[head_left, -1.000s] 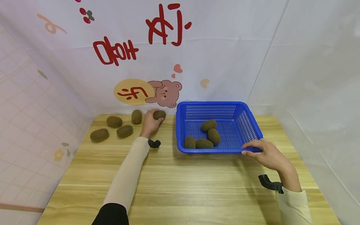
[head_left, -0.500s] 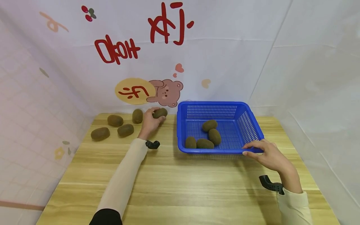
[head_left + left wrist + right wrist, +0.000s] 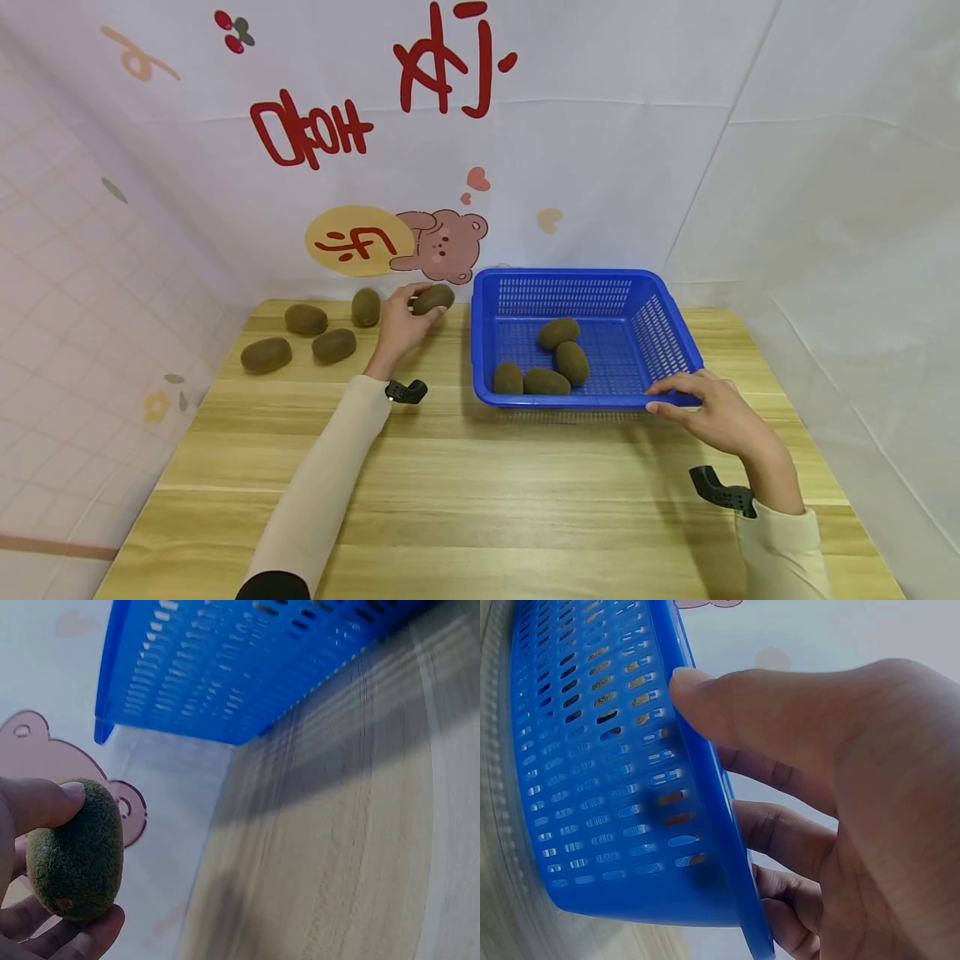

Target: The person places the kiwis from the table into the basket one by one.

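My left hand [image 3: 402,323] grips a brown fuzzy kiwi [image 3: 434,299] between thumb and fingers, left of the basket. In the left wrist view the thumb lies over the top of this kiwi [image 3: 79,851] and the fingertips curl under it, with the basket wall ahead. A blue plastic basket [image 3: 570,401] with slotted sides stands at the back of the table, several kiwis [image 3: 572,363] inside along its left and front. My right hand [image 3: 716,412] pinches the basket's front right rim, thumb outside and fingers inside; the right wrist view shows the thumb [image 3: 697,690] on that rim.
Several more kiwis [image 3: 333,346] lie on the wooden table [image 3: 480,500] at the back left, near my left wrist. A white printed cloth [image 3: 600,150] hangs close behind the basket, and cloth walls flank the table on both sides.
My left hand has raised its kiwi slightly off the table and moved it a little to the right, toward the basket. The right hand keeps its hold on the rim.
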Demonstrator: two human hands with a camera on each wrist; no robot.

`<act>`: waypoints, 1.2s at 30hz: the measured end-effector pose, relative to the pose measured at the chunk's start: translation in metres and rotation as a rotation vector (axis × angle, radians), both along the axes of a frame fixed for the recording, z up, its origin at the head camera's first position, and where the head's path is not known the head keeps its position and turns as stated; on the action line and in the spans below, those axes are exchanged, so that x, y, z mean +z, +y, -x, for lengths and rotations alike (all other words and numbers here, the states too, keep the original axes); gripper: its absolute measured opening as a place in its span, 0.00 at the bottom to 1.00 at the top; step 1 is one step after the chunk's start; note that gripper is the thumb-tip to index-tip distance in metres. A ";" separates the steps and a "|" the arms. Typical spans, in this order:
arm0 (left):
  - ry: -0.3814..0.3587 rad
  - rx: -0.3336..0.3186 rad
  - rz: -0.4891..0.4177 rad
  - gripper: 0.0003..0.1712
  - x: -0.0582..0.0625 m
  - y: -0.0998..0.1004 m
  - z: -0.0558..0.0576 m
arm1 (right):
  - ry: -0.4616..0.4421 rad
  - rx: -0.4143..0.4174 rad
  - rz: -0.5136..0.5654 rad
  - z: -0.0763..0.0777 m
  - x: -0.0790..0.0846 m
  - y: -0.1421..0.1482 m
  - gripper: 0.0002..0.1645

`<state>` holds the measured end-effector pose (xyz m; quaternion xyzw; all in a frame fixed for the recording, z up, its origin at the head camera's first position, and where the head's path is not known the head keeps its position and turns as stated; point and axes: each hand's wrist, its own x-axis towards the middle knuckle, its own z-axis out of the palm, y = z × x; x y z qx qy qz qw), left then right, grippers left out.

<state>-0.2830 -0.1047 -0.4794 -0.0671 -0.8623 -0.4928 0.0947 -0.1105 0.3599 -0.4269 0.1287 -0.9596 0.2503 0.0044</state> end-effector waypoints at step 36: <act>0.219 -0.170 -0.065 0.29 0.060 0.037 -0.045 | 0.028 0.003 0.009 0.000 -0.002 0.002 0.09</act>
